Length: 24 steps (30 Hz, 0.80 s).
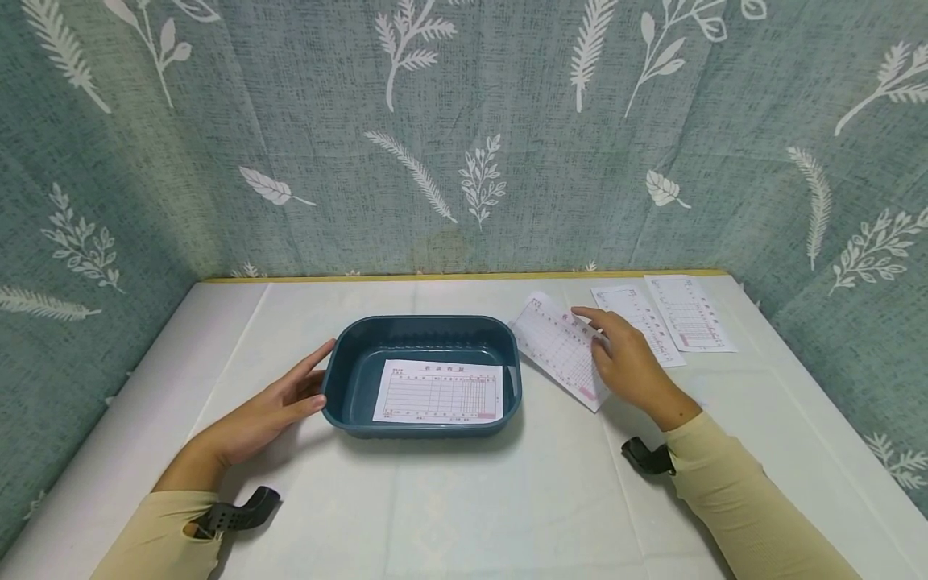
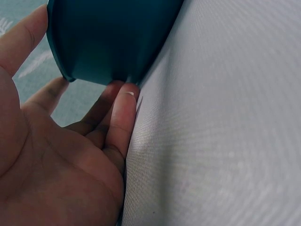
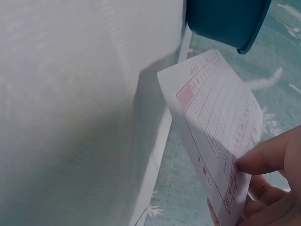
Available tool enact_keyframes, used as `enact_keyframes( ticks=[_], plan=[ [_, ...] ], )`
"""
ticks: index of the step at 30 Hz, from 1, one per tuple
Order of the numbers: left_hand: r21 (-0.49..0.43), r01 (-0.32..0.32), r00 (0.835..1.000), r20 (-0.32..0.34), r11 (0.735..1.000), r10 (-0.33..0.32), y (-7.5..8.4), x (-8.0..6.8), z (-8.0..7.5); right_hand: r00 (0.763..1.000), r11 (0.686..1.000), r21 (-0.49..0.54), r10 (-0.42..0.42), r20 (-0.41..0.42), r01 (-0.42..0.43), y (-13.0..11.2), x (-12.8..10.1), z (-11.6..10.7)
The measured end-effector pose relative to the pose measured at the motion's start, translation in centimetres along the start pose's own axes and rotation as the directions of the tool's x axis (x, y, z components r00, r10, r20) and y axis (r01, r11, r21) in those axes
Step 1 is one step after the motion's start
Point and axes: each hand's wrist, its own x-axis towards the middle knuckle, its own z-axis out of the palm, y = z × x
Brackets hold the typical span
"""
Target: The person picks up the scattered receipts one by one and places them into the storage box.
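Observation:
A dark teal tray stands mid-table with one printed form lying flat inside it. My left hand rests against the tray's left end with straight fingers; in the left wrist view the fingers lie along the tray wall. To the right of the tray my right hand pinches a form slip. In the right wrist view the thumb presses on top of this slip, whose near end is raised off the cloth.
Two more form slips lie side by side at the back right. A white cloth covers the table. A leaf-patterned curtain encloses the back and both sides.

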Motion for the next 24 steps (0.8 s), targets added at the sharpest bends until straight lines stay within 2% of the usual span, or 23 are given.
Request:
enact_keyframes(
  ticks=[9,24],
  plan=[
    [-0.011,0.004,1.000,-0.005,1.000,-0.004,0.05,0.02,0.07,1.000,1.000,0.003,0.017,-0.019,-0.017,-0.07,0.00,-0.09],
    [-0.005,0.003,1.000,-0.003,1.000,-0.003,0.13,-0.05,0.08,0.995,1.000,0.014,-0.017,-0.097,0.019,-0.25,-0.01,-0.19]
  ],
)
